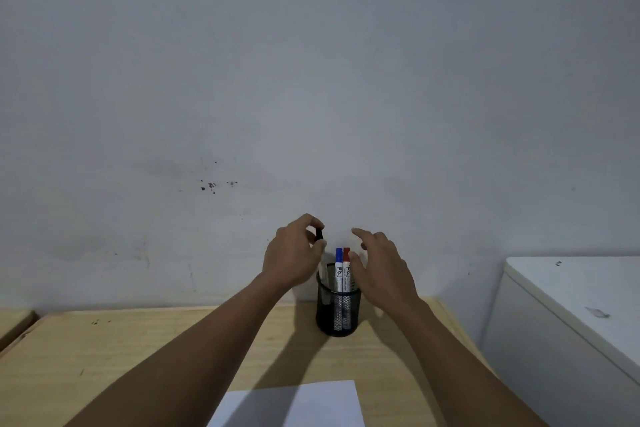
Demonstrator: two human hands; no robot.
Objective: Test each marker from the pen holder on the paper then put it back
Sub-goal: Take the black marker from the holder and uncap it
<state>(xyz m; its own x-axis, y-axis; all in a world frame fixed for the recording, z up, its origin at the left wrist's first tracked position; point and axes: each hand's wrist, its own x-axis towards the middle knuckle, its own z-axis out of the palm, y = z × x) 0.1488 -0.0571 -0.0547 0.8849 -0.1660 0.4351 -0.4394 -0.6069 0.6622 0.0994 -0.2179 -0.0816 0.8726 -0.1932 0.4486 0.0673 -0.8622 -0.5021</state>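
Note:
A black mesh pen holder [337,312] stands on the wooden table near the wall. Inside it a blue-capped marker [338,270] and a red-capped marker [346,269] stand upright. My left hand [294,253] pinches the black cap of a third marker [319,235], whose white barrel reaches down into the holder's left side behind my fingers. My right hand [381,267] hovers with spread fingers just right of the holder, beside the red marker, holding nothing. A white sheet of paper [294,404] lies at the table's near edge, between my forearms.
The wooden table [138,350] ends at a grey wall [311,80] with small dark marks. A white cabinet [575,315] stands to the right of the table. Another wooden surface [14,322] shows at the far left.

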